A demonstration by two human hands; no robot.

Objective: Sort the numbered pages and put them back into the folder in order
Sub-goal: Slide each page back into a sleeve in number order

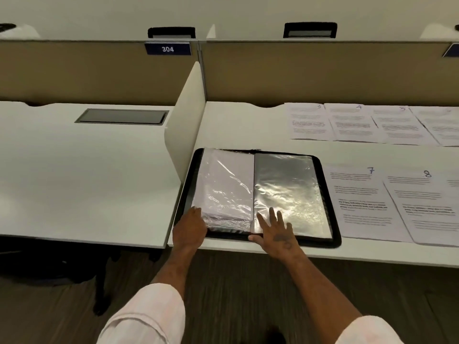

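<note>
Folder [331, 207] lies open at the near edge of the desk [248, 125]. Left hand [190, 228] has its fingers curled round the bottom corner of the filled sleeves [223, 184]. Right hand [275, 232] lies flat, fingers spread, on the empty sleeve [288, 182] by the spine. Page 3 [308, 122] leads the back row, and page 7 [360, 202] sits just right of the folder. Looks like mid-refill. Next up is probably page 3, which needs that floppy sleeve held open while the page slides in.

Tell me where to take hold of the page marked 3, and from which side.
Pinch the near left corner of page 3, coming from the left over the desk. It lies flat, and page 4 crowds its right edge, so that side is free.
</note>
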